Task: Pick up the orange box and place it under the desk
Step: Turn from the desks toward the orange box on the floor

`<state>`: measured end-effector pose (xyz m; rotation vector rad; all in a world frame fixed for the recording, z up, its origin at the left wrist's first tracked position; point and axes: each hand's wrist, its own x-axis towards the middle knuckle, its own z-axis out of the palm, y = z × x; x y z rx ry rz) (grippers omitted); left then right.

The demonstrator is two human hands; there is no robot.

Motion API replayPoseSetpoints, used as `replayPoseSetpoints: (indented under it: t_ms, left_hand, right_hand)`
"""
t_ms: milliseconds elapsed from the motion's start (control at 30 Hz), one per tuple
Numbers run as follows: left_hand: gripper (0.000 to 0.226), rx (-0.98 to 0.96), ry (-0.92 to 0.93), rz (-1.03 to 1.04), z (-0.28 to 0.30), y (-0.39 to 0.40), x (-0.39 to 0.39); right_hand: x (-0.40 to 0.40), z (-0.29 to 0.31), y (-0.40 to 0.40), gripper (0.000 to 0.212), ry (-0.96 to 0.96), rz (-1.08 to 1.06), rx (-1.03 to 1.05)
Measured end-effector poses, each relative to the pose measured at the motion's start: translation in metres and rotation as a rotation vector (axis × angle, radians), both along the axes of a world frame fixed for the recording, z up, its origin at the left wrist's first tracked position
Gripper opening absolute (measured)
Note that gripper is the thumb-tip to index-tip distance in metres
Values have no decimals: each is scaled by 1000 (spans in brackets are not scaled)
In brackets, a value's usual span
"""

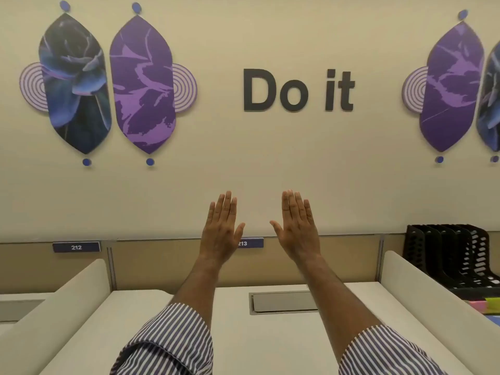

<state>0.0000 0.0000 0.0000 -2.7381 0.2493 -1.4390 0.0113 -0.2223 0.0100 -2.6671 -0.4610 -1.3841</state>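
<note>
Left hand [220, 231]: raised above the tabletop [270, 334], fingers spread flat, holding nothing.
Right hand [297, 228]: up beside it, just apart, equally wide and empty.
Sleeves [167, 342]: striped, rolled past the forearms.
Orange box: nowhere in this view, cannot tell where it sits.
Far right: black file racks [451, 255] behind the divider [422, 293].
Wall: "Do it" lettering [299, 90].

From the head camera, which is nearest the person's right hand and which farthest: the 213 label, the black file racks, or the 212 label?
Measured from the right hand, as the picture shows it:
1. 213 label, just to its left, between the hands.
2. Black file racks, off to the right.
3. 212 label, far left, beyond the left hand.
</note>
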Motion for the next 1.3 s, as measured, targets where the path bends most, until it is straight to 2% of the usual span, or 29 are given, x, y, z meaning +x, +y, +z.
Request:
replayPoseSetpoints:
  t_ms: [300,567,900,1300]
  left_hand:
    - [70,7,27,10,8,-17,-51]
    - [68,-14,39,-54,14,-77,-101]
    - [66,-61,73,-51,-25,-130,-202]
    - [68,-63,143,-62,-62,-113,-307]
  right_hand:
    - [-53,6,-18,79,17,-7,16]
    - [-108,6,-54,79,16,62,26]
    - [-199,-17,-87,77,121,133,0]
    - [-293,-66,-88,75,156,106,24]
